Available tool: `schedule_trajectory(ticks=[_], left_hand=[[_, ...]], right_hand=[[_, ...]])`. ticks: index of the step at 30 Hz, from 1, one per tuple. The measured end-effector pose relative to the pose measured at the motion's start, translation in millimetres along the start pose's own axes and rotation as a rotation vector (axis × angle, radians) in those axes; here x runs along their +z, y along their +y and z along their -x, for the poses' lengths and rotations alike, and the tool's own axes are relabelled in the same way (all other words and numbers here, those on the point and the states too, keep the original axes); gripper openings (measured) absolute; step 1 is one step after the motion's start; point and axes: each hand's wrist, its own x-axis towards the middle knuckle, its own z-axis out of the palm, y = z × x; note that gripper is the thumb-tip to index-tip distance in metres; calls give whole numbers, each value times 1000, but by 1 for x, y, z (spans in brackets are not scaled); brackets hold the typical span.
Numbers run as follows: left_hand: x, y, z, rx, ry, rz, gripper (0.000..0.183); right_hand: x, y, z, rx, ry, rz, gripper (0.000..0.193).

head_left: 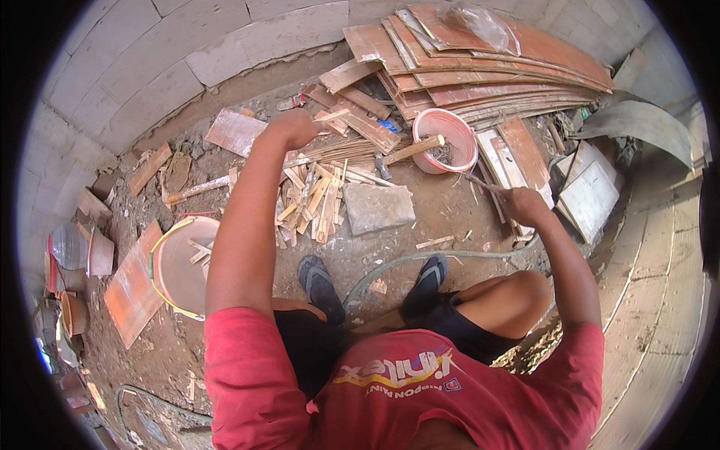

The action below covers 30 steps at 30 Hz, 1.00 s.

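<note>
Just right of a pink bucket (468, 133), the right grip (526, 207) is curled around a thin stick (481, 183) that points toward the bucket's rim. Farther left and higher up, the left grip (298, 130) is bunched, with a pale wooden strip (332, 115) just beyond its fingers; whether it holds that strip, I cannot tell. Between the two, a hammer (415, 151) leans with its wooden handle across the bucket's rim and its head on the dirt. Split wood pieces (324, 204) lie heaped nearer the person, beside a grey block (379, 208). Close to the feet, a hose (390, 265) curves over the ground. At left stands a round tub (182, 264); at the back, reddish boards (510, 79) are stacked near a wall (232, 52) of pale blocks.
</note>
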Motion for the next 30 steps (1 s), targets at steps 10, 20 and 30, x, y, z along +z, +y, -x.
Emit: schedule_trajectory(ticks=[10,20,30], left_hand=[[25,-77,17,-206,217,3,62],[94,-288,277,-663,267,261,36],[306,-334,254,-735,-175,262,31]], right_hand=[[50,41,-194,125,106,239,49],[137,108,-270,183,26,123,31],[171,129,-212,214,187,-1114,47]])
